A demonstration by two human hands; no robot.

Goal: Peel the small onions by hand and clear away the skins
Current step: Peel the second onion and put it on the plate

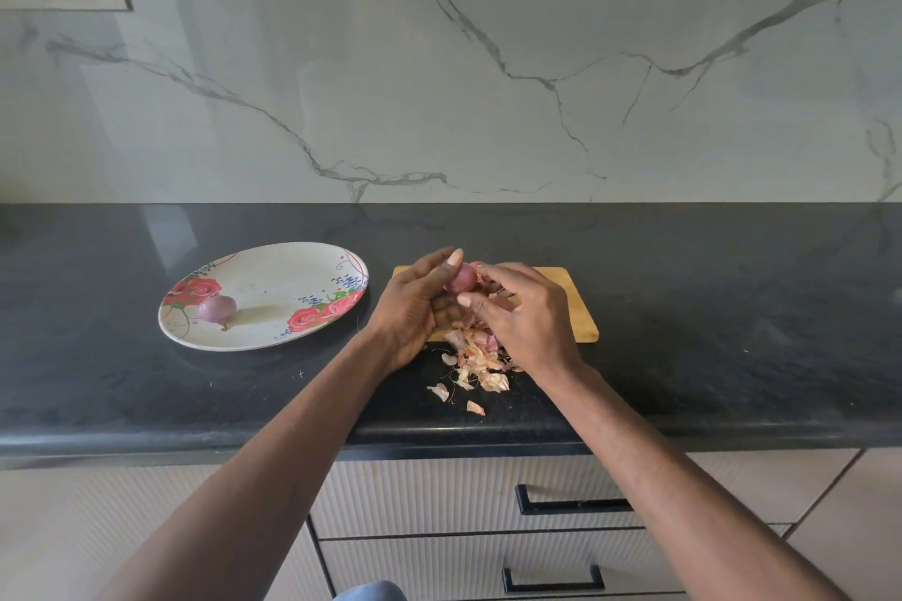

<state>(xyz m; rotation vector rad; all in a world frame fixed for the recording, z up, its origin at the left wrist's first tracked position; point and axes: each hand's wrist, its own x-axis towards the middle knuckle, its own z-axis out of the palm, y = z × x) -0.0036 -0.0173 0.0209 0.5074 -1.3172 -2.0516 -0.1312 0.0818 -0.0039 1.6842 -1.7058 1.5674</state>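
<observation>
Now I see both hands raised just above the light wooden cutting board [571, 303], which lies on the black speckled stone counter [707, 332]. My left hand [415, 307] has its fingers curled around a small pink-purple onion [462, 277] and grips it, with the thumb up along its far side. My right hand [520, 312] comes from the other side, its fingers bent and touching the same onion, but I cannot tell if it pinches a piece of skin or the onion itself. Under the hands, at the near edge of the board and spilling onto the counter, lies a heap of pale papery onion skins [476, 359]. Left of the board stands an oval cream plate with red roses [273, 259], and one peeled purple onion [217, 308] rests on its left part.
</observation>
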